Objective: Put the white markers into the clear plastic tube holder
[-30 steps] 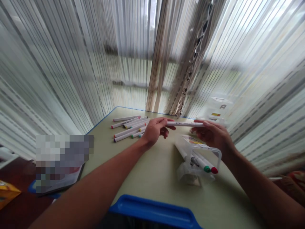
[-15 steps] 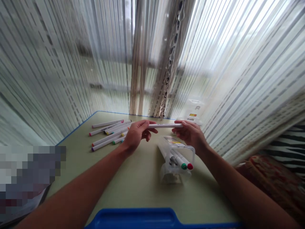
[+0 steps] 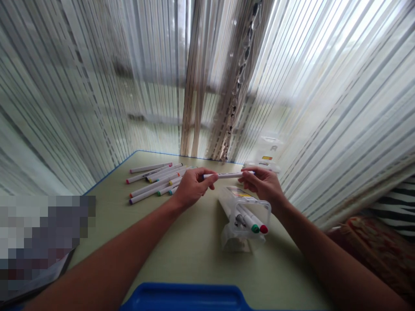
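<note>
A white marker pen (image 3: pixel 228 175) lies level between my two hands above the table. My left hand (image 3: pixel 196 183) pinches its left end, where a dark blue tip shows. Fingers of my right hand (image 3: pixel 261 183) are closed round the other end. Below the right hand a clear plastic case (image 3: pixel 227 201) lies on its side with its open end towards me. Inside it are several white markers, a green-capped one (image 3: pixel 255 228) and a red-capped one (image 3: pixel 263 229) sticking out. Left of my left hand, several loose markers (image 3: pixel 147 191) with coloured ends lie in a loose group.
The pale green table (image 3: pixel 181 250) has a blue edge and a blue tray (image 3: pixel 191 296) at the front. Another clear plastic case (image 3: pixel 270 165) stands at the back right. String curtains (image 3: pixel 155 86) hang behind; a patterned cushion (image 3: pixel 372 242) is at the right.
The marker in my hands has turned or shifted slightly, and its dark blue ends now show. The whole view has swung a little, moving everything slightly right.
</note>
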Tool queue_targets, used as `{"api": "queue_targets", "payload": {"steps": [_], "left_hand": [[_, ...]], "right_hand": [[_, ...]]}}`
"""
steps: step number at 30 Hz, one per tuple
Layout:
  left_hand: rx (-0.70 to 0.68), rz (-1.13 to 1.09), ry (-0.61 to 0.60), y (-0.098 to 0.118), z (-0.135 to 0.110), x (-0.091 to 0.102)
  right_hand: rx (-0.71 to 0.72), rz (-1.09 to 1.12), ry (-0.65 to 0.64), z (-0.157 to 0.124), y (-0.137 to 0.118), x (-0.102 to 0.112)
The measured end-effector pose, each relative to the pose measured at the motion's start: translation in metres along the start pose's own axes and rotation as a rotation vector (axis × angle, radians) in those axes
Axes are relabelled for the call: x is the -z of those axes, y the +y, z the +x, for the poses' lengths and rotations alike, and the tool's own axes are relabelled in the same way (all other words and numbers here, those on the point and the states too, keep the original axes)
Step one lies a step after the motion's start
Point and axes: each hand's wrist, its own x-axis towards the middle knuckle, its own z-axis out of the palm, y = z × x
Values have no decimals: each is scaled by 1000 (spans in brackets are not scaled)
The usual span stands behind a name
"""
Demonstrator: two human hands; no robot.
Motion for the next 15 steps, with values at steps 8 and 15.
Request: {"api": "queue_targets", "payload": {"steps": [8, 15], "left_hand": [[-24, 36, 8, 0, -2, 0], [-33, 12, -1, 1, 0, 2]], "right_hand": [[47, -55, -18, -1, 0, -1], [70, -60, -26, -1, 0, 0]]}}
